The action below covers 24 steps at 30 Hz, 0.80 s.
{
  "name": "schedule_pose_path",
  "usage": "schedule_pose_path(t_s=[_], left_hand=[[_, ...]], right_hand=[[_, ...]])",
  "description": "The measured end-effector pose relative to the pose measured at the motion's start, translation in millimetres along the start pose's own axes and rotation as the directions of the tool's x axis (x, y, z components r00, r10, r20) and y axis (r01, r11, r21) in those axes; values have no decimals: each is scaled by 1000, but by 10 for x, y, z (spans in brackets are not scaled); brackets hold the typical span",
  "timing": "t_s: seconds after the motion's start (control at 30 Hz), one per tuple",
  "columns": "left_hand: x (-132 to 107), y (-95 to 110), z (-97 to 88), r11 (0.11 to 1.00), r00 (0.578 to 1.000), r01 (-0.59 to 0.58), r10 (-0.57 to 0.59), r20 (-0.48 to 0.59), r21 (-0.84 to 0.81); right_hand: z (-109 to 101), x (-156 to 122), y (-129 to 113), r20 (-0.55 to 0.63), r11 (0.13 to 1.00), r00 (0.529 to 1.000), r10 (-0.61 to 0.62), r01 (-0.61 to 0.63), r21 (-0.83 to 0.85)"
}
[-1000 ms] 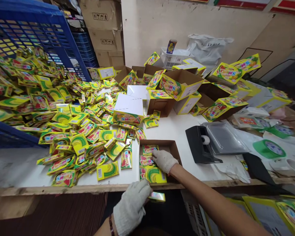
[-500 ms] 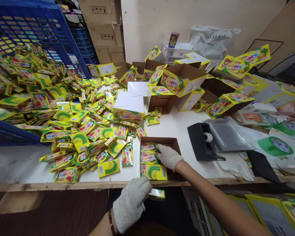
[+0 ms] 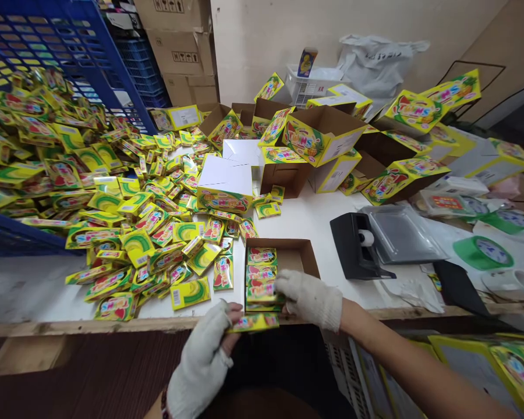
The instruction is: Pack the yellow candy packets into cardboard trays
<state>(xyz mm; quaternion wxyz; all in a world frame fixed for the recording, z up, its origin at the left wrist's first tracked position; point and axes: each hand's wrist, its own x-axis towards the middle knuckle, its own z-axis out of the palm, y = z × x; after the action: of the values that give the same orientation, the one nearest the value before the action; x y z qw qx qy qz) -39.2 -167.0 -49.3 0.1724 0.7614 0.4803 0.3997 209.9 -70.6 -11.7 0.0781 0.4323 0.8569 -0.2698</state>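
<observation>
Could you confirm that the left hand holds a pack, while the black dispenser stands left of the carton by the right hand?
Not quite: the black dispenser stands right of the carton by the right hand, as the head view shows; the left hand does hold a pack.

The small packets are gleaming in glossy printed card; the open box is showing matt brown cardboard inside. Matt knitted cloth is covering the left hand and the right hand. The worktop is showing a rough wooden edge.
</observation>
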Motion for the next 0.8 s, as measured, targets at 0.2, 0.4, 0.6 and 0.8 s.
schedule_pose_path(t_s=[0.2,0.4,0.6,0.8], left_hand=[[249,-153,7,975,969,224,-224,-104,-19],[604,-107,137,997,992,-61,66,-111,50],[746,56,353,862,886,-427,459,-63,274],[537,-95,365,992,982,-45,65,-177,115]], right_hand=[[149,202,114,-57,954,966,251,-237,181],[129,226,116,-63,904,971,229,-189,383],[-83,59,126,-58,629,973,221,-97,772],[-144,284,263,-246,841,895,372,-213,497]])
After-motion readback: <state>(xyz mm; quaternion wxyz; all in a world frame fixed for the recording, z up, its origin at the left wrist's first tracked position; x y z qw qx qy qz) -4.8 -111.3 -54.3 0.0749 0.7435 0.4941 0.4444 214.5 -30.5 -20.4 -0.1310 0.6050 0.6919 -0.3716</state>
